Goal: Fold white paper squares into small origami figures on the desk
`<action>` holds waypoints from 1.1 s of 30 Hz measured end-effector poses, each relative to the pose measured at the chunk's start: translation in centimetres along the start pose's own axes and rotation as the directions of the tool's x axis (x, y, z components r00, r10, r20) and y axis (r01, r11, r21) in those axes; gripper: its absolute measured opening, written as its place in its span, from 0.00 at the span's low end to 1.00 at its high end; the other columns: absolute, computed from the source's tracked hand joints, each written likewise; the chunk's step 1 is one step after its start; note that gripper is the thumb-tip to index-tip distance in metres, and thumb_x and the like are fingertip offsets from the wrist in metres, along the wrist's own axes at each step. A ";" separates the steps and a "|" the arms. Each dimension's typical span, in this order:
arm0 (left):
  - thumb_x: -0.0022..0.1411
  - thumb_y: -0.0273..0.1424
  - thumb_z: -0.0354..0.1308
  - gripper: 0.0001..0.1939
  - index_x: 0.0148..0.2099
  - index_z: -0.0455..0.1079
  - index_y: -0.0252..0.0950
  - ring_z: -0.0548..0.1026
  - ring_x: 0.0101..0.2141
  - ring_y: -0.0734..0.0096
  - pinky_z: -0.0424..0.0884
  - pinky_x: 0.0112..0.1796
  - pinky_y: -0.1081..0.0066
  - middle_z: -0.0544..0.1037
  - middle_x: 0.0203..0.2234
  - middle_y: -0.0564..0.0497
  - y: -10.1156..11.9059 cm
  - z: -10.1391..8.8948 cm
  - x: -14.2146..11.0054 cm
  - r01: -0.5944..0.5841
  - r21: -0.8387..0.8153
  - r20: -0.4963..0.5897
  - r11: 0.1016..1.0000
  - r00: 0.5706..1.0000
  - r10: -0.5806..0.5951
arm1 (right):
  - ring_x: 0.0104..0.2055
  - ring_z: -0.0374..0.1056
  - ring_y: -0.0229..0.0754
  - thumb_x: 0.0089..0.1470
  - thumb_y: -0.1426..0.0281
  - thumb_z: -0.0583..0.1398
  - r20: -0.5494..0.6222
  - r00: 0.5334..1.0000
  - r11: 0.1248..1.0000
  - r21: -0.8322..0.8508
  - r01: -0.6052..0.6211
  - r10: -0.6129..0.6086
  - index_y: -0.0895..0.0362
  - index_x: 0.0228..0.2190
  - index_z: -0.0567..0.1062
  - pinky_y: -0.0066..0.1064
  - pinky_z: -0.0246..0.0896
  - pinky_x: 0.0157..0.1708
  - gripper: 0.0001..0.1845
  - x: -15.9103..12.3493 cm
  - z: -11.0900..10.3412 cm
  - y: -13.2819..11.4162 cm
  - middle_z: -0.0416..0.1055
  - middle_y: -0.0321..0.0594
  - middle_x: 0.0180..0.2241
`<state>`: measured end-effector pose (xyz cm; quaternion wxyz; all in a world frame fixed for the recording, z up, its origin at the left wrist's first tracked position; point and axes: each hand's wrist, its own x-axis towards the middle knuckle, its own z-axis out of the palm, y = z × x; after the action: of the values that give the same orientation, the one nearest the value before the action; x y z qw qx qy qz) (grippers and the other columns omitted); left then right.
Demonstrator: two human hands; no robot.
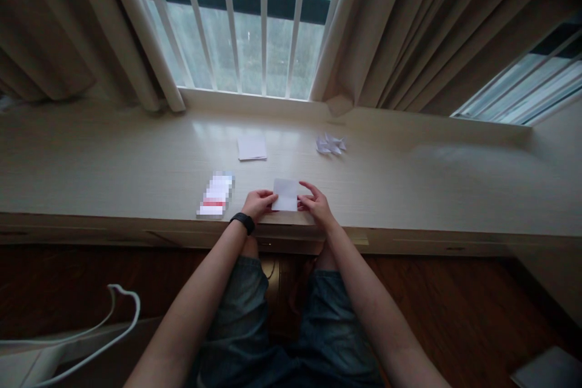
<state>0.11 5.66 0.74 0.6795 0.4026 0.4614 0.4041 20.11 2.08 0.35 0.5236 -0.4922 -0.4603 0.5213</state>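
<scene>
A small square sheet of white paper (286,195) is held above the front edge of the pale desk. My left hand (257,204), wearing a black wristband, pinches it at the left side, thumb on top. At the right side, my right hand (317,204) grips the paper's edge between thumb and lower fingers, with its index finger raised apart. Beyond them lies a stack of white square paper (252,148). Several folded paper pieces (330,144) sit in a small pile at the back right.
A phone-like flat object (215,195), its surface pixelated, lies left of my left hand. The long desk (113,163) runs under a barred window (240,42) with curtains (395,30). A white curved frame (131,309) stands at the lower left.
</scene>
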 end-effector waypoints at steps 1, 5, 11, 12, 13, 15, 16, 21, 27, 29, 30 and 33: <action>0.39 0.38 0.72 0.22 0.35 0.72 0.30 0.74 0.28 0.70 0.74 0.30 0.69 0.77 0.27 0.49 0.0 0.0 -0.1 0.005 -0.004 -0.004 1.000 1.000 -0.005 | 0.30 0.71 0.39 0.43 0.60 0.65 0.012 1.000 1.000 0.026 0.009 -0.010 0.54 0.49 0.72 0.32 0.68 0.32 0.30 -0.1 0.0 0.0 0.77 0.39 0.32; 0.40 0.36 0.72 0.21 0.35 0.72 0.29 0.74 0.26 0.71 0.74 0.28 0.70 0.76 0.26 0.50 -0.3 0.1 -0.1 -0.002 0.038 0.009 0.999 1.000 0.002 | 0.39 0.72 0.44 0.36 0.64 0.68 0.041 0.997 0.998 0.007 0.062 -0.062 0.55 0.37 0.80 0.38 0.67 0.44 0.21 -0.1 0.0 0.5 0.78 0.41 0.38; 0.50 0.32 0.67 0.16 0.38 0.71 0.27 0.77 0.28 0.68 0.76 0.35 0.63 0.77 0.29 0.46 -0.2 0.4 -0.2 0.022 -0.078 0.030 0.997 0.999 -0.019 | 0.36 0.72 0.44 0.35 0.63 0.70 0.002 0.998 0.996 -0.069 0.059 -0.059 0.55 0.31 0.81 0.38 0.66 0.42 0.16 0.1 -0.4 0.9 0.78 0.41 0.33; 0.52 0.31 0.66 0.17 0.42 0.70 0.27 0.77 0.29 0.68 0.76 0.37 0.62 0.77 0.30 0.45 -0.1 0.5 -0.3 0.021 -0.110 0.025 0.994 1.000 -0.018 | 0.35 0.72 0.43 0.35 0.62 0.70 -0.002 0.999 0.996 -0.075 0.053 -0.053 0.56 0.30 0.81 0.38 0.66 0.41 0.17 0.1 -0.4 0.8 0.78 0.41 0.32; 0.53 0.30 0.65 0.20 0.47 0.69 0.28 0.78 0.29 0.68 0.76 0.38 0.62 0.77 0.30 0.46 0.0 0.5 -0.4 0.012 -0.138 0.020 0.990 1.000 -0.010 | 0.34 0.72 0.43 0.35 0.61 0.70 -0.008 0.999 0.996 -0.077 0.048 -0.048 0.56 0.30 0.81 0.37 0.66 0.40 0.17 0.0 -0.4 0.6 0.78 0.41 0.31; 0.51 0.26 0.65 0.27 0.54 0.66 0.31 0.78 0.31 0.69 0.75 0.41 0.62 0.77 0.31 0.47 0.2 0.4 -0.7 -0.014 -0.178 0.035 0.984 0.999 0.020 | 0.32 0.72 0.42 0.36 0.59 0.70 -0.021 0.999 0.997 -0.069 0.038 -0.039 0.57 0.30 0.80 0.36 0.67 0.38 0.18 -0.2 -0.4 0.4 0.78 0.41 0.30; 0.49 0.25 0.66 0.29 0.55 0.66 0.31 0.78 0.32 0.69 0.74 0.42 0.63 0.77 0.32 0.47 0.3 0.3 -0.8 -0.024 -0.181 0.059 0.983 0.998 0.035 | 0.31 0.72 0.42 0.37 0.58 0.70 -0.024 0.999 0.997 -0.065 0.034 -0.036 0.57 0.30 0.80 0.35 0.67 0.37 0.19 -0.3 -0.4 0.3 0.78 0.41 0.29; 0.44 0.33 0.70 0.21 0.40 0.76 0.28 0.77 0.32 0.67 0.72 0.38 0.68 0.79 0.33 0.43 -0.1 -0.3 -1.1 -0.097 0.051 0.119 0.994 0.989 0.090 | 0.30 0.72 0.42 0.41 0.53 0.67 -0.037 0.999 0.998 -0.063 0.012 -0.014 0.59 0.27 0.79 0.34 0.68 0.35 0.21 -0.4 -0.1 0.1 0.77 0.43 0.27; 0.44 0.42 0.69 0.20 0.34 0.77 0.30 0.76 0.31 0.65 0.71 0.34 0.70 0.80 0.29 0.44 -0.8 -0.5 -0.6 -0.168 0.235 0.073 0.957 0.985 0.155 | 0.30 0.71 0.43 0.38 0.50 0.67 -0.080 0.997 0.998 -0.064 0.000 -0.005 0.59 0.25 0.77 0.35 0.71 0.33 0.23 0.0 0.4 0.4 0.75 0.42 0.26; 0.44 0.42 0.69 0.20 0.31 0.76 0.30 0.76 0.29 0.66 0.71 0.32 0.71 0.79 0.26 0.45 -0.8 -0.4 -0.6 -0.181 0.306 0.098 0.935 0.983 0.158 | 0.30 0.71 0.42 0.37 0.51 0.67 -0.090 0.996 0.998 -0.059 0.006 -0.012 0.59 0.26 0.77 0.35 0.70 0.33 0.23 0.1 0.5 0.5 0.75 0.41 0.26; 0.43 0.42 0.69 0.20 0.31 0.76 0.30 0.76 0.28 0.67 0.71 0.31 0.71 0.78 0.25 0.46 -0.7 -0.3 -0.6 -0.185 0.321 0.107 0.929 0.982 0.158 | 0.29 0.71 0.42 0.37 0.51 0.67 -0.095 0.995 0.998 -0.057 0.004 -0.010 0.58 0.26 0.76 0.35 0.70 0.33 0.23 0.2 0.6 0.5 0.75 0.40 0.26; 0.42 0.40 0.70 0.25 0.40 0.73 0.31 0.76 0.27 0.69 0.73 0.31 0.69 0.77 0.27 0.48 -0.4 0.2 -1.0 -0.177 0.236 0.104 0.956 0.982 0.156 | 0.26 0.69 0.40 0.38 0.51 0.67 -0.104 0.995 0.997 -0.080 -0.007 -0.001 0.59 0.23 0.75 0.34 0.69 0.32 0.22 0.2 0.6 0.5 0.73 0.40 0.23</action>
<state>0.16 4.63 0.77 0.6073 0.5371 0.4429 0.3829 19.48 2.26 -0.08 0.5258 -0.5399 -0.4524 0.4768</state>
